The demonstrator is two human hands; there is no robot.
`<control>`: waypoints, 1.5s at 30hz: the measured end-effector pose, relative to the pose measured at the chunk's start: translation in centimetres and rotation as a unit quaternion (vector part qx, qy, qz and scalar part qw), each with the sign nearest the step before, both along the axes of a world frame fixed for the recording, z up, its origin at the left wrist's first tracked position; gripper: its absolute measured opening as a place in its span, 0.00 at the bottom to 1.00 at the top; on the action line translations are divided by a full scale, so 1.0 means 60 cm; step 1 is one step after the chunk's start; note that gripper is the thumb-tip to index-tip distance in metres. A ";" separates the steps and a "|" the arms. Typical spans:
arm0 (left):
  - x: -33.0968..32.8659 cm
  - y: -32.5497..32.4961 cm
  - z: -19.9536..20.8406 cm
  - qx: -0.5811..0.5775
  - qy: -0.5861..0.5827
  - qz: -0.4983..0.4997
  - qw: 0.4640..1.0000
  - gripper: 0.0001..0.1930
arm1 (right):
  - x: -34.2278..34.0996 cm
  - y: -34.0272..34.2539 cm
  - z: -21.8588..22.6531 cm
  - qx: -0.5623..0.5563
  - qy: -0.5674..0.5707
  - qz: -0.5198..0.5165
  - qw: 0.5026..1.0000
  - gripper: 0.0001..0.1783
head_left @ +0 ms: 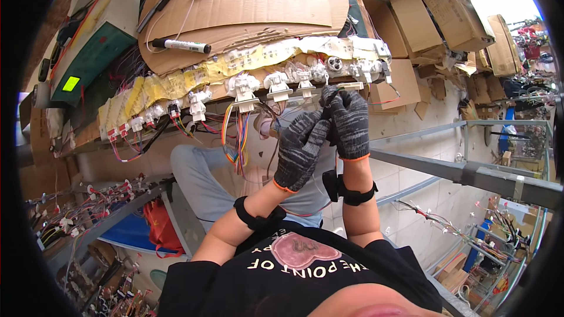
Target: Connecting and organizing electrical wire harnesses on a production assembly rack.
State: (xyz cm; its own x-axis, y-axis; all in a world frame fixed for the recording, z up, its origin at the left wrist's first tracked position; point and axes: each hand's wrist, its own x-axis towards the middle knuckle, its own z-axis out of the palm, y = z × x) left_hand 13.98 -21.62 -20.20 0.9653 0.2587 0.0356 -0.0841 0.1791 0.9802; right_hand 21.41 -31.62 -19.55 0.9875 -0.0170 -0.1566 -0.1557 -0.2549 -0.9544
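My left hand (301, 149) and my right hand (350, 124), both in dark grey knit gloves with orange cuffs, are closed and pressed together at the front edge of a wooden bench board. What the fingers hold is hidden; thin dark wires show beside and below them. Just beyond my right hand, a pale flat connector (351, 86) sits at the edge. A row of white connector sockets runs along this edge, one large white connector (244, 92) among them. From it hangs a bundle of multicoloured wires (237, 135), left of my hands.
Yellowed labelled tape (205, 73) covers the board behind the sockets. A marker pen (181, 46) lies on cardboard (252, 14). A green tester box (88, 64) with a lit display stands at left. Metal frame rails (423, 163) cross at right; cardboard boxes (452, 14) are piled beyond.
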 end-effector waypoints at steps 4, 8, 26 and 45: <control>0.008 0.003 0.006 0.030 -0.002 0.005 1.000 0.08 | 0.016 0.003 -0.012 -0.023 -0.002 0.022 0.999 0.11; 0.004 0.003 0.007 0.000 0.007 0.002 1.000 0.08 | 0.026 0.001 -0.016 -0.073 -0.014 0.030 0.997 0.11; 0.039 0.018 -0.009 0.167 -0.011 -0.117 0.979 0.11 | 0.043 0.018 0.032 -0.205 -0.243 -0.012 0.948 0.16; 0.032 -0.013 -0.022 0.097 -0.064 -0.148 0.982 0.15 | 0.061 0.042 0.069 -0.709 -0.338 0.126 0.607 0.22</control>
State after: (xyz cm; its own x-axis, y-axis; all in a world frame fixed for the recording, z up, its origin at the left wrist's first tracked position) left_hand 15.92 -22.38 -21.54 0.9818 -0.0553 0.1818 -0.1806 0.0259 0.9832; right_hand 25.06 -29.10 -15.42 0.8177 0.5024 0.2811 0.3627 -0.8287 0.4262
